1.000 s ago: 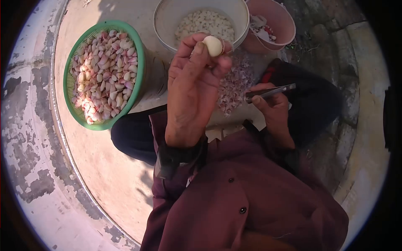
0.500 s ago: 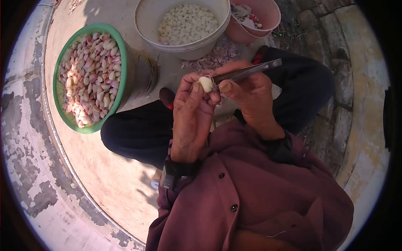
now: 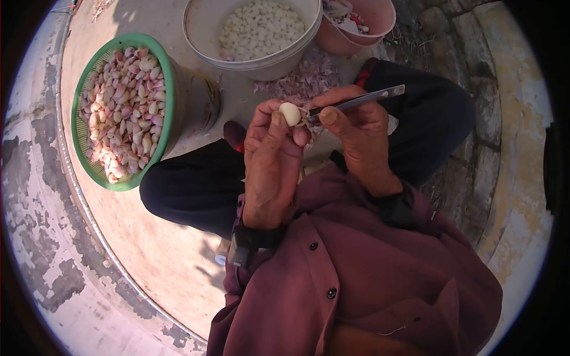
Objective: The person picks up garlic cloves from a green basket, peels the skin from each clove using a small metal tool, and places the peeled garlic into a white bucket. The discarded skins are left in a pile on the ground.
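A pale peeled garlic clove [image 3: 290, 114] is pinched between the thumb and fingers of my left hand [image 3: 270, 160]. My right hand [image 3: 362, 136] grips a pair of metal tweezers [image 3: 362, 99] between thumb and index finger; their back end sticks out to the upper right. The tweezers' tips are right at the clove's right end, where a few thin shreds of skin show. Both hands are close together above my lap.
Unpeeled cloves [image 3: 127, 107] fill a green basket [image 3: 170, 95], set on a bucket at left. Ahead, a white bucket [image 3: 196, 44] holds peeled cloves [image 3: 261, 29]. Garlic skins [image 3: 306, 77] litter the ground by it. A pink bucket [image 3: 380, 26] with scraps stands at upper right.
The clove has turned slightly in my left fingers and shows a rounder face. The tweezers' tips have drawn a little to the right. The view has shifted slightly.
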A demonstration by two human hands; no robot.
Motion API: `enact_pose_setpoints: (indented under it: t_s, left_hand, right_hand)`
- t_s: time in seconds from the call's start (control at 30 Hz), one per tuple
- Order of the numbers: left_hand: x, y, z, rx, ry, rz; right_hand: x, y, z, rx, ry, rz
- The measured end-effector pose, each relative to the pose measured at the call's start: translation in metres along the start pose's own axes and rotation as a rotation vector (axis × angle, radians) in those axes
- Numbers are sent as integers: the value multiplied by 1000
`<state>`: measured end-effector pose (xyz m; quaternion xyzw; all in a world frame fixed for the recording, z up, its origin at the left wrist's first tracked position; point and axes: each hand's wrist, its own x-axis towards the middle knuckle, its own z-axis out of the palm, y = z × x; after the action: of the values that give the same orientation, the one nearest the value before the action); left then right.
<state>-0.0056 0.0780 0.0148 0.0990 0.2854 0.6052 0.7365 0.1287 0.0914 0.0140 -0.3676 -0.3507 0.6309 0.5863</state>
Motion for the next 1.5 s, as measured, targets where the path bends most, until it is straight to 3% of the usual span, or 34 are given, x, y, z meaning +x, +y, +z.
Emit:
enact_pose_setpoints:
  t_s: [0.13,0.2,0.3,0.33,0.4,0.43,0.5,0.63,0.7,0.77,0.83,0.9,0.97,1.0,1.1,1.13,1.23,1.27,1.33,1.37,1.43,1.47,1.5]
  left_hand:
    - [7,0,-12,-181,21,-32]
    - [14,13,-11,-176,9,-6]
    - [36,47,18,20,-78,270]
    - [47,61,31,133,-80,385]
    - [79,86,44,405,-134,645]
    - [86,96,42,416,-127,659]
    - [96,114,37,771,-47,708]
    - [110,154,25,1477,139,743]
    - [103,190,-15,1511,166,682]
    - [88,232,-62,1732,253,769]
    - [55,262,-79,2174,549,704]
    - [45,290,-124,2321,719,687]
    - [48,305,-164,2218,588,687]
    - [59,313,-189,2332,487,810]
    - [70,296,-154,2236,572,736]
    - [74,289,-152,2309,492,929]
    - [73,305,-161,2287,426,980]
    - [72,305,-149,2049,649,935]
    - [64,330,-160,1726,551,1021]
    - [56,342,-156,1495,586,892]
    - [45,348,-145,1013,629,835]
    - [40,364,-150,722,481,631]
    - [37,363,-152,644,520,609]
  right_hand:
    - [-1,-1,-11,38,-127,25]
    - [-5,-4,-20,-80,-299,207]
    - [-5,10,-30,-125,-270,301]
    - [-5,25,-41,-95,-305,300]
    - [-6,60,-67,-401,-102,394]
    - [-7,68,-74,-392,-119,393]
    - [-10,78,-82,-432,-26,459]
    - [-6,83,-80,-519,-55,452]
    - [-3,84,-79,-515,-15,489]
    - [0,92,-86,-511,-25,486]
    - [1,95,-86,-509,-22,483]
    - [3,94,-84,-491,-43,497]
    - [3,100,-86,-485,-61,499]
    - [3,103,-86,-484,-79,502]
    - [3,102,-83,-475,-73,496]
    - [3,101,-83,-478,-71,493]
    - [4,99,-83,-471,-50,454]
    - [3,97,-83,-482,-45,454]
    - [2,93,-84,-496,-42,446]
    - [1,92,-84,-476,-41,448]
    - [0,92,-84,-456,-41,446]
    - [-1,93,-84,-462,-34,443]
    - [-2,93,-84,-469,-29,441]
